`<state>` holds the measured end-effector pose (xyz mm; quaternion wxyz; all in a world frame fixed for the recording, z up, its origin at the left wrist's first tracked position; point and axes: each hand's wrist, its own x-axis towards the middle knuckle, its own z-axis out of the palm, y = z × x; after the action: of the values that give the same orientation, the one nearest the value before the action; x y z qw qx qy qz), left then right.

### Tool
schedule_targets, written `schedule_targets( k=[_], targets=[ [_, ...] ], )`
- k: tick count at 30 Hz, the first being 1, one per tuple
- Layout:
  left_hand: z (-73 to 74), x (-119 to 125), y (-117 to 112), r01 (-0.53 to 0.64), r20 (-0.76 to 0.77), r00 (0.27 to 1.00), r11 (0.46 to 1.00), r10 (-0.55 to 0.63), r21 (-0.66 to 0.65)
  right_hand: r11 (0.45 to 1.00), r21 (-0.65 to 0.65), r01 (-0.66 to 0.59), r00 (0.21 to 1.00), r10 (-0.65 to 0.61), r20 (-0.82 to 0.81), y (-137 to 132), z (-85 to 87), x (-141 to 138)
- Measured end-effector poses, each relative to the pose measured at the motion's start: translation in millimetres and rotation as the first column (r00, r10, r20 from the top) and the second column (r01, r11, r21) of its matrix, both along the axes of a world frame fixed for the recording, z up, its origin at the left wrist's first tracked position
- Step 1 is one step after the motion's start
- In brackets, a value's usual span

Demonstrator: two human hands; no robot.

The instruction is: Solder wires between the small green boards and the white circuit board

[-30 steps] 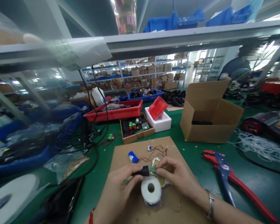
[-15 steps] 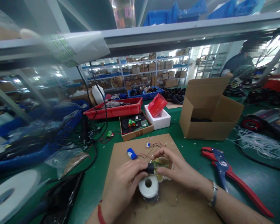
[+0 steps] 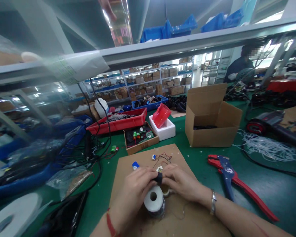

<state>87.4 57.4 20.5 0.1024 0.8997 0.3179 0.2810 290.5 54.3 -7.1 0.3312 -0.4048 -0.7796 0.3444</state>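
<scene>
My left hand is closed on the left end of a short black cylinder. At its other end, the fingers of my right hand are pinched together. A white spool stands upright on the cardboard sheet, just below the cylinder. Behind my right fingers lies a yellowish object with a pale rim, mostly covered. A blue cylindrical cell sits beyond my left hand. Further back is a small blue-and-white part with thin red and black wires.
Red-and-blue wire strippers lie to the right. An open cardboard box, a white foam box, a tray of circuit boards and a red bin stand behind. A large white roll is at left. A person is at far right.
My right hand has closed in from a spread, curved shape to a pinch at the black cylinder. My left hand now hides more of the blue cell. The view has shifted slightly.
</scene>
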Motion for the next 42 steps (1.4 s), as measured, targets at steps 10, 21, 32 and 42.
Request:
schedule_targets(
  k=[10,21,32,42],
  targets=[
    [24.4,20,12,-0.001,-0.282,0.959,0.996,-0.023,-0.084,0.997,-0.075,-0.018,0.996,0.012,-0.083,2,12.0,23],
    [33.4,24,14,-0.113,-0.293,0.955,0.958,0.032,-0.264,0.996,0.003,0.090,0.995,-0.090,-0.048,1,4.4,12],
    [42.0,7,22,-0.167,-0.333,0.941,0.938,0.060,-0.303,0.980,0.107,0.167,0.982,-0.175,0.067,0,-17.1,-3],
    [36.2,13,22,-0.104,-0.237,0.971,0.923,0.015,-0.371,0.987,0.030,0.160,0.987,-0.160,-0.003,0,-2.8,4]
  ],
)
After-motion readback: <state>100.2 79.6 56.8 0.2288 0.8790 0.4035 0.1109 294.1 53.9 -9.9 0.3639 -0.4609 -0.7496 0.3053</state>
